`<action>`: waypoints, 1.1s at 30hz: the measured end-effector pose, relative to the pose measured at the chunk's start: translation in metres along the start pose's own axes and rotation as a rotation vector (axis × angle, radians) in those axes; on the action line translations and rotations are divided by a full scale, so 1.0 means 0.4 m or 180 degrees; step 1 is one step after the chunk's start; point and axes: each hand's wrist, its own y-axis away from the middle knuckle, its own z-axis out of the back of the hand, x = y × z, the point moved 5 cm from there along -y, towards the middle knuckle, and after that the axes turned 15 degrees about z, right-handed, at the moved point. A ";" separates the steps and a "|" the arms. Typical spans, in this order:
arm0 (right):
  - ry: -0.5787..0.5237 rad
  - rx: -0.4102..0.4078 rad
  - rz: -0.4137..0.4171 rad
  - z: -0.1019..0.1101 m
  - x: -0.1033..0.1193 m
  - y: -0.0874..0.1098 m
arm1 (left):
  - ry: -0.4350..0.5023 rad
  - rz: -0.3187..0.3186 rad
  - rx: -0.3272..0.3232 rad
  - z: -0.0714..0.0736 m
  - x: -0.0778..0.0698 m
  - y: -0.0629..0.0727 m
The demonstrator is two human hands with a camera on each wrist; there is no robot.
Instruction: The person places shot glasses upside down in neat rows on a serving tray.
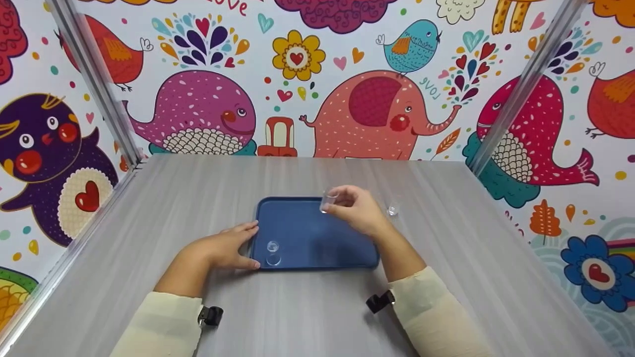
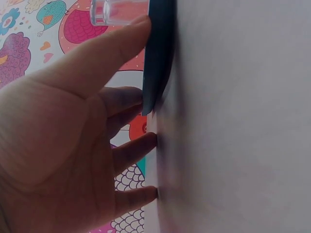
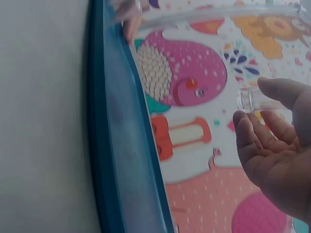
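Note:
A small clear glass [image 1: 327,201] is pinched between the thumb and fingers of my right hand [image 1: 356,208], above the far right part of a blue tray [image 1: 317,233]. In the right wrist view the held glass [image 3: 247,100] shows its thick base, clear of the tray surface. My left hand [image 1: 229,246] touches the tray's left edge, thumb at the near corner and fingers spread. The left wrist view shows the thumb [image 2: 126,41] on the rim and two fingertips on the table. Another clear glass [image 1: 273,254] stands on the tray near its near left corner.
A third small clear item [image 1: 392,210] sits on the grey table [image 1: 317,307], right of the tray. Walls with printed cartoon animals [image 1: 367,114] enclose the table at the back and sides, with metal posts [image 1: 101,84] at the corners.

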 end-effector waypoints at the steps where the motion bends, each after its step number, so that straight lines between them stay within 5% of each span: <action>1: -0.0034 0.0050 0.0017 -0.013 0.007 -0.002 | -0.0001 -0.0006 0.0005 0.000 -0.001 0.001; 17: -0.0482 0.0573 -0.0024 -0.141 0.059 0.002 | -0.0014 -0.0004 -0.0003 0.000 -0.006 0.002; 33: -0.0057 0.0583 0.0464 -0.154 0.051 0.007 | -0.0085 0.0033 -0.0014 -0.002 -0.001 -0.006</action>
